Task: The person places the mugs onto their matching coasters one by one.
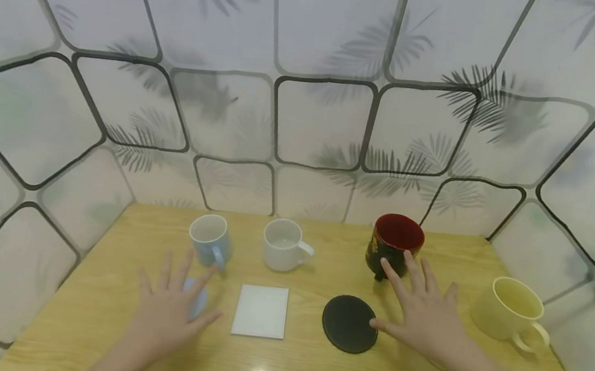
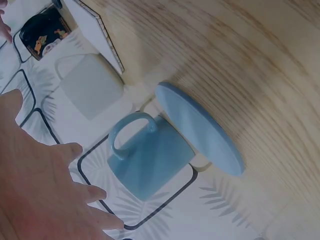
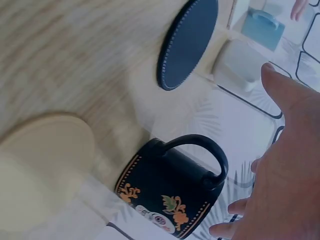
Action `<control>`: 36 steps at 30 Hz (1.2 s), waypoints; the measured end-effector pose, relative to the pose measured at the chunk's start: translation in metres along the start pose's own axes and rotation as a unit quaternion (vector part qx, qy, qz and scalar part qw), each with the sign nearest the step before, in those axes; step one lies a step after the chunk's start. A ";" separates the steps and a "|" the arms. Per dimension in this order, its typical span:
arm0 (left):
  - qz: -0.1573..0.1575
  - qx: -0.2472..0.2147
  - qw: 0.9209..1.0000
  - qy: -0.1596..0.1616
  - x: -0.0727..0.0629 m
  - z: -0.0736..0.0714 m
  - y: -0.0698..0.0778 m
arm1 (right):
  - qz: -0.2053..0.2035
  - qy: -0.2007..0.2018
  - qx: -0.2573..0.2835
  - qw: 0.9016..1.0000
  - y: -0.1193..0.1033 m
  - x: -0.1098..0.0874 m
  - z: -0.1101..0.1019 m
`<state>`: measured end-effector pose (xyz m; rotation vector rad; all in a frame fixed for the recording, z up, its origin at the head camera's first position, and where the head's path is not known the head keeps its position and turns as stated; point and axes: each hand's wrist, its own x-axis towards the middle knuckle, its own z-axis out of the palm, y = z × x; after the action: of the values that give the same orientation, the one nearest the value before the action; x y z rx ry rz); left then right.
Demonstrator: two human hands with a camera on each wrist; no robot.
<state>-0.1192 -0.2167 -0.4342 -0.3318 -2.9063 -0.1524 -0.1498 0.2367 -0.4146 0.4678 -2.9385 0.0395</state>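
Note:
My left hand (image 1: 164, 311) is spread over the table, partly covering a round light-blue coaster (image 1: 198, 300). Just beyond its fingertips stands a light-blue mug (image 1: 210, 243), its handle toward me. My right hand (image 1: 426, 316), fingers also spread and holding nothing, hovers between a round black coaster (image 1: 345, 324) and a yellow mug (image 1: 500, 313). In the head view its fingertips overlap a black mug (image 1: 381, 250) with a red inside; orange flowers show on that mug's side in the right wrist view. Under the right wrist lies a round pale-yellow coaster (image 3: 40, 170), mostly hidden in the head view.
Toward the middle, a white mug (image 1: 279, 248) stands behind a square white coaster (image 1: 261, 311). The wooden table (image 1: 287, 368) ends at a patterned backdrop (image 1: 320, 127), which rises behind the mugs and along both sides.

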 end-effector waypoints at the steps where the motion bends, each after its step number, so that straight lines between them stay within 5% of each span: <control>1: -0.002 0.004 1.000 -0.002 0.000 0.000 -0.001 | -0.002 -0.002 0.001 1.000 -0.001 0.002 -0.002; 25: -0.041 -0.012 0.999 -0.011 0.000 -0.009 -0.020 | -0.065 -0.017 0.006 0.998 -0.038 0.035 -0.026; 36: -0.051 -0.001 0.999 0.016 -0.007 -0.012 -0.036 | -0.086 -0.013 0.029 0.996 -0.049 0.043 -0.023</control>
<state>-0.1182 -0.2550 -0.4270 -0.1782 -2.8917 -0.1762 -0.1710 0.1786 -0.3848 0.7322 -2.9160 0.0991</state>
